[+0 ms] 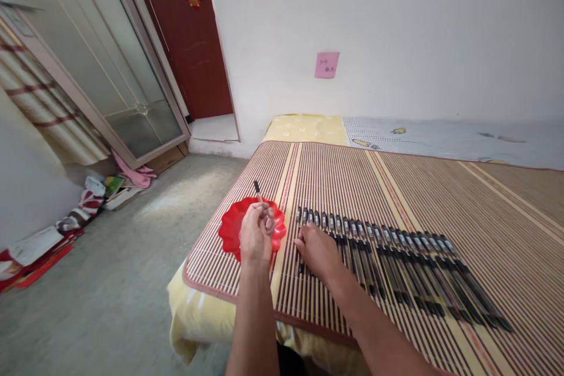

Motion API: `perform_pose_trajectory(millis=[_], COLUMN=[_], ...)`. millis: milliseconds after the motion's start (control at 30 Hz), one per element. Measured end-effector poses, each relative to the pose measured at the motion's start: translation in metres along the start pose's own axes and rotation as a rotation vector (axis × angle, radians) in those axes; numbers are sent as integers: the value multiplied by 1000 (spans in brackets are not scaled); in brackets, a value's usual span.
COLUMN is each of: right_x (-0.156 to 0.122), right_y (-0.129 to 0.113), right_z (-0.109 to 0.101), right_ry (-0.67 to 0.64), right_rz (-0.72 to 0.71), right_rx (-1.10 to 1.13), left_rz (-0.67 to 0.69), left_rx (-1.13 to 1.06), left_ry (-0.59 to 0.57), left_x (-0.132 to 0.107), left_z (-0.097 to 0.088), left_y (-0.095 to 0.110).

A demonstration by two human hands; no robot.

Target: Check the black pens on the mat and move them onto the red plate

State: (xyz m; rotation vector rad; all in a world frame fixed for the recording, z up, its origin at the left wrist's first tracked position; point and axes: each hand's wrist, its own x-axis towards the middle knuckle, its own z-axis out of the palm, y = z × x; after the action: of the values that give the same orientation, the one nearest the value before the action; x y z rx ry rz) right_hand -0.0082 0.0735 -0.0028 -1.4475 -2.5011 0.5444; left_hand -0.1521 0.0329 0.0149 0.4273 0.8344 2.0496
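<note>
My left hand [256,235] is closed around a pen [258,189] and holds it upright above a red scalloped plate [229,229] near the mat's left edge. My right hand [315,249] rests palm down on the left end of a long row of pens [396,258], fingers touching the first pens; I cannot tell whether it grips one. The pens lie side by side on a striped bamboo mat [396,188] that covers the bed.
A yellow sheet [308,127] and a grey patterned cloth [440,135] lie at the mat's far end. A pink note [326,64] is stuck on the white wall. Clutter [88,200] lies on the floor by a glass door [110,59].
</note>
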Motion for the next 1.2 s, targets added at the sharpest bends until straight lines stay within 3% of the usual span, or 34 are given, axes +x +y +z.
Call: perform_pose_trajectory(millis=[433, 767, 1000, 1200], right_x=[17, 19, 18, 20], right_y=[-9, -9, -8, 2], right_z=[14, 19, 23, 2], right_ry=[-63, -26, 98, 287], right_rz=[181, 226, 234, 165], right_rx=[27, 138, 339, 719], left_rz=[-8, -13, -10, -107], left_rx=[83, 151, 202, 283], left_ry=[-28, -65, -77, -177], left_x=[-1, -5, -3, -5], left_z=[3, 8, 4, 7], left_y=[-4, -7, -10, -18])
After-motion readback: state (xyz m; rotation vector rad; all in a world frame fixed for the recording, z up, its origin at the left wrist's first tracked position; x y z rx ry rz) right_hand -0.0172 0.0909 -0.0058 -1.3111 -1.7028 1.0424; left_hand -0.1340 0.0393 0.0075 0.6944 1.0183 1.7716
